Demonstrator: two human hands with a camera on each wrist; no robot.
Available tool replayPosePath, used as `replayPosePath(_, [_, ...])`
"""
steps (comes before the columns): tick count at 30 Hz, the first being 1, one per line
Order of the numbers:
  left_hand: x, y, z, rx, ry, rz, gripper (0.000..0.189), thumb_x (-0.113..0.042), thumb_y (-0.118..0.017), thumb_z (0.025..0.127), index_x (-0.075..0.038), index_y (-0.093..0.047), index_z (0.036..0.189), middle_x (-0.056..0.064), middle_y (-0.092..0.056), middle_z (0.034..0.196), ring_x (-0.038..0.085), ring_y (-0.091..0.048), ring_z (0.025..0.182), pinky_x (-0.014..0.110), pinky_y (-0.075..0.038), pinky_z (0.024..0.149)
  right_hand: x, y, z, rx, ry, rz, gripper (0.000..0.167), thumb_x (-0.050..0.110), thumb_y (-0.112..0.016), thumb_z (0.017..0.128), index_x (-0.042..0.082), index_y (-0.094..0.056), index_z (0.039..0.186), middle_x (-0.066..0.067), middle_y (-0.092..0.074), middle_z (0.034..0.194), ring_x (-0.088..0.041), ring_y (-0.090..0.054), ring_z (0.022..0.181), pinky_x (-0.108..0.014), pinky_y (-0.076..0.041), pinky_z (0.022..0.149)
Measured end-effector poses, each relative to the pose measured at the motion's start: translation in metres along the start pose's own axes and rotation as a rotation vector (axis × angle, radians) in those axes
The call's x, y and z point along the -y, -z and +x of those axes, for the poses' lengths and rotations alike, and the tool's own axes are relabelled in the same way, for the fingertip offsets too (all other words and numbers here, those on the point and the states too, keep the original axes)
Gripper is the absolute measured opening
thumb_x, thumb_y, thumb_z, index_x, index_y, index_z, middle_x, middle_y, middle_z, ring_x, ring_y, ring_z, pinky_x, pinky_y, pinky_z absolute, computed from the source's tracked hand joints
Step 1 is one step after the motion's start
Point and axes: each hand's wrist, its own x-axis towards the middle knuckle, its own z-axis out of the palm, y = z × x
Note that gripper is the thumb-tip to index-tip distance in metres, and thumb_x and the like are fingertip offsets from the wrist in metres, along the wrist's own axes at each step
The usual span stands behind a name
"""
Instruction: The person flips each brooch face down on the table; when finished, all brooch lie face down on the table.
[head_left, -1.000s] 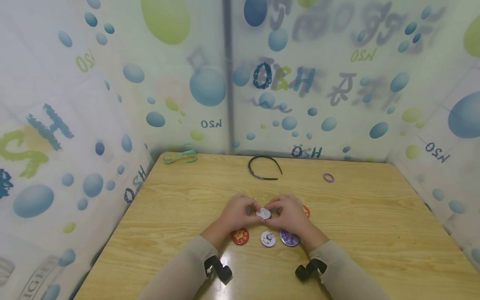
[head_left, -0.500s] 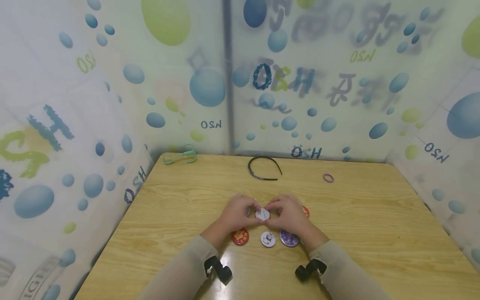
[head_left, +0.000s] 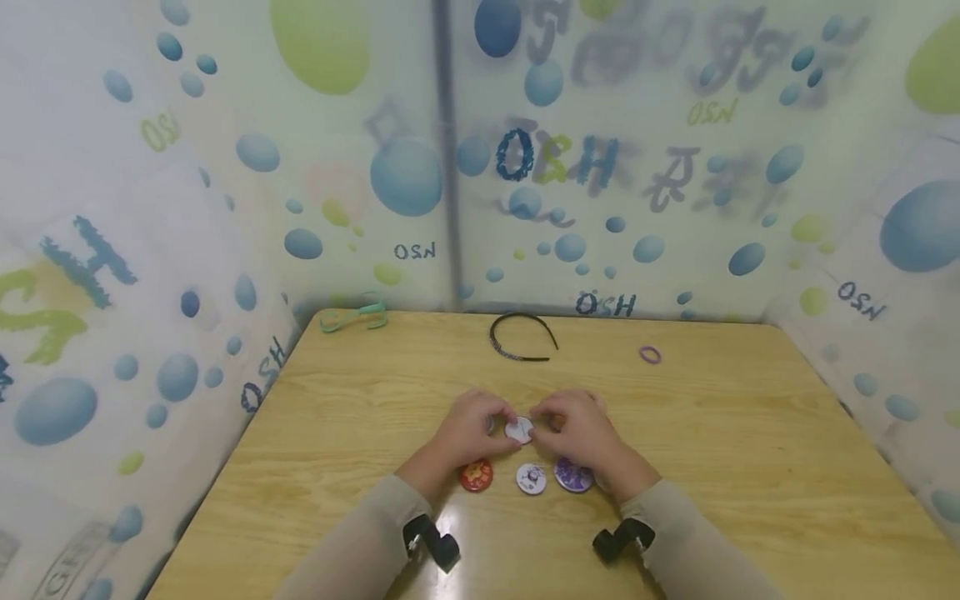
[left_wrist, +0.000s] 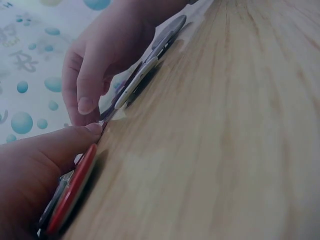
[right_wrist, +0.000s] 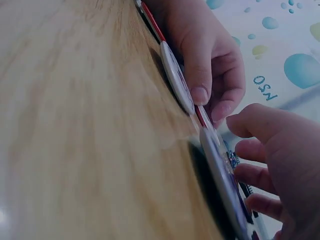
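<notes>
Near the table's middle my left hand (head_left: 472, 425) pinches a small round white badge (head_left: 518, 430) by its left edge, thumb in front, fingers behind. My right hand (head_left: 581, 425) hovers just right of that badge; the right wrist view shows its thumb and fingers (right_wrist: 255, 175) spread apart with nothing between them. Closer to me lie a red badge (head_left: 476, 475) below the left wrist, a white badge with a dark drawing (head_left: 532, 478), and a purple badge (head_left: 573, 476) partly under the right hand. A bit of orange (head_left: 557, 422) shows through the right fingers.
Along the back of the wooden table (head_left: 712, 467) lie a mint-green claw-like hair clip (head_left: 354, 316), a black headband (head_left: 522, 337) and a purple ring-shaped band (head_left: 650, 355). Patterned curtains (head_left: 600, 208) surround the table on three sides.
The right hand's fingers have come off the white badge and moved slightly right. The left hand keeps its pinch on it. The head view has shifted a little.
</notes>
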Motion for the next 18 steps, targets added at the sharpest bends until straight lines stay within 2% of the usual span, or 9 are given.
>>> replayPosePath(5, [-0.003,0.002,-0.001,0.041,-0.017,0.045,0.040,-0.042,-0.093,0.078,-0.022,-0.079,0.110,-0.009,-0.076,0.110,0.014,-0.061,0.104,0.040,-0.048,0.098,-0.012,0.008,-0.008,-0.120,0.091,0.040,0.021,0.024,-0.089,0.082,0.017,-0.083,0.101,0.007,-0.077,0.104,-0.021,-0.065,0.100,-0.051,-0.040,0.095])
replayPosePath(9, [-0.012,-0.001,0.004,0.087,-0.046,0.079,0.045,-0.044,-0.086,0.085,-0.019,-0.076,0.121,-0.004,-0.076,0.117,0.019,-0.065,0.109,0.043,-0.048,0.101,-0.022,0.018,-0.017,-0.167,0.126,0.036,0.018,0.018,-0.089,0.081,0.014,-0.084,0.098,0.001,-0.077,0.102,-0.021,-0.067,0.096,-0.046,-0.052,0.086])
replayPosePath(12, [-0.023,-0.006,0.011,0.139,-0.042,0.112,0.053,-0.044,-0.082,0.089,-0.016,-0.071,0.132,0.000,-0.073,0.125,0.023,-0.064,0.118,0.045,-0.045,0.108,-0.027,0.027,-0.024,-0.157,0.057,0.028,0.018,0.017,-0.090,0.082,0.015,-0.084,0.098,-0.002,-0.077,0.106,-0.025,-0.068,0.101,-0.048,-0.052,0.088])
replayPosePath(14, [-0.030,-0.010,0.016,0.170,-0.009,0.135,0.056,-0.046,-0.080,0.091,-0.017,-0.068,0.137,0.001,-0.070,0.130,0.025,-0.060,0.125,0.046,-0.042,0.112,-0.029,0.030,-0.026,-0.149,0.005,0.027,0.018,0.018,-0.091,0.082,0.015,-0.084,0.099,-0.003,-0.077,0.107,-0.028,-0.068,0.103,-0.051,-0.052,0.091])
replayPosePath(18, [-0.041,-0.016,0.026,0.184,0.032,0.138,0.058,-0.044,-0.079,0.092,-0.016,-0.065,0.141,0.004,-0.067,0.137,0.027,-0.057,0.132,0.046,-0.039,0.117,-0.029,0.030,-0.028,-0.127,-0.059,0.042,0.025,0.021,-0.092,0.081,0.012,-0.084,0.103,-0.004,-0.076,0.109,-0.031,-0.067,0.106,-0.053,-0.051,0.094])
